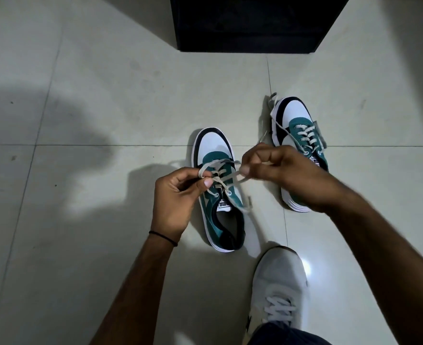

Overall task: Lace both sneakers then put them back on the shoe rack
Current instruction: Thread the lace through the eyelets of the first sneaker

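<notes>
Left hand [173,197] pinches a lace [230,177] loop, fingers curled; right hand [280,170] pinches the other strand. Both work over sneaker 1 [215,145], upright on the floor [106,115]. Sneaker 2 [295,112] stands beside it, partly behind the right hand.

I see a floor [106,83] of pale, glossy tiles, crossed by thin dark grout lines [81,145]. A black cabinet [250,26] stands on it at the top. A broad, soft shadow [43,115] lies on the left, and a small bright glare [305,267] shines low on the right.
</notes>
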